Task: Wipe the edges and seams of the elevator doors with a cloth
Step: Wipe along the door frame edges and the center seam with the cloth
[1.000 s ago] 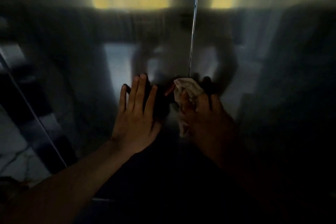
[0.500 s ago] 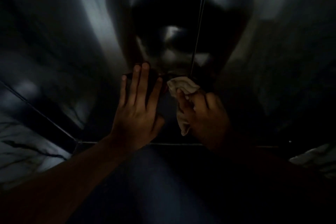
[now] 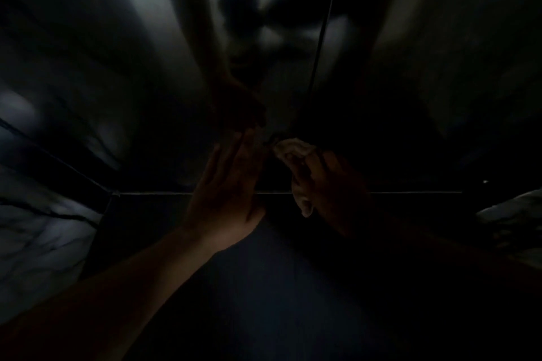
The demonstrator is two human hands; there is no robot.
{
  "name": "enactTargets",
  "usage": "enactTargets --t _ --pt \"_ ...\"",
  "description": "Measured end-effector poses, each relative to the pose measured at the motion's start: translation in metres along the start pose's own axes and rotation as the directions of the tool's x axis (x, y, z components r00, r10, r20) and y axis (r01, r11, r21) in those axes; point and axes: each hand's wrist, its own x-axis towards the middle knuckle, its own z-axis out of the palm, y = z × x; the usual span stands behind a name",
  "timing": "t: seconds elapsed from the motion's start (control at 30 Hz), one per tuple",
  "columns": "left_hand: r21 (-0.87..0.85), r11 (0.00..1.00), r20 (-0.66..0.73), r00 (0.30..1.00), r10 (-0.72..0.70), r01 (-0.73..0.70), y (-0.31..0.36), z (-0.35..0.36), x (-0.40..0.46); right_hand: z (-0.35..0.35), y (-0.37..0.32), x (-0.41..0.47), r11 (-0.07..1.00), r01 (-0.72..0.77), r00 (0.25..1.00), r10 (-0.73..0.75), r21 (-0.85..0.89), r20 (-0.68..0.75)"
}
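Note:
The scene is very dark. The elevator doors [image 3: 140, 73] are reflective metal, and their centre seam [image 3: 322, 38] runs down as a thin dark line. My right hand [image 3: 331, 184] grips a pale crumpled cloth [image 3: 293, 148] and presses it on the door at the lower end of the seam, close to the floor. My left hand [image 3: 228, 184] lies flat on the left door panel with fingers spread, just left of the cloth. A reflection of that hand shows above it.
The door sill [image 3: 146, 193] runs as a thin horizontal line at the bottom of the doors. Pale marble floor [image 3: 38, 231] shows at the lower left and the far right [image 3: 510, 214]. The dark door frame [image 3: 44, 152] slants at the left.
Both hands and the cloth have gone lower along the seam, down to the sill. The view has tilted down and turned much darker.

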Motion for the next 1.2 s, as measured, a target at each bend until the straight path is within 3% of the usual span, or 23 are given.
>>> enactTargets --t 0.13,0.3,0.53,0.77,1.0,1.2 --pt "-0.023 0.999 0.075 0.997 0.026 -0.025 -0.001 -0.002 0.001 -0.005 0.015 0.001 1.000 0.017 0.997 -0.018 0.012 0.079" --pt "-0.040 0.999 0.047 0.998 0.038 -0.036 0.010 -0.026 0.015 -0.039 0.030 0.010 0.998 0.023 1.000 -0.024 0.060 0.016" --pt "-0.061 0.994 0.069 0.993 0.099 -0.095 0.057 -0.120 0.041 -0.151 0.085 0.034 0.990 0.104 0.994 -0.108 0.100 0.031" --pt "-0.160 0.984 0.066 0.993 0.095 -0.084 0.102 -0.295 0.076 -0.321 0.157 0.089 0.995 0.104 0.995 -0.104 -0.001 0.003" --pt "-0.072 0.984 -0.124 0.981 0.151 -0.161 0.114 -0.513 0.135 -0.504 0.247 0.203 0.988 0.108 0.992 -0.114 -0.111 -0.051" --pt "-0.022 0.980 -0.341 0.922 0.181 -0.200 0.118 -0.704 0.183 -0.671 0.317 0.305 0.956 0.111 0.981 -0.149 -0.271 -0.122"
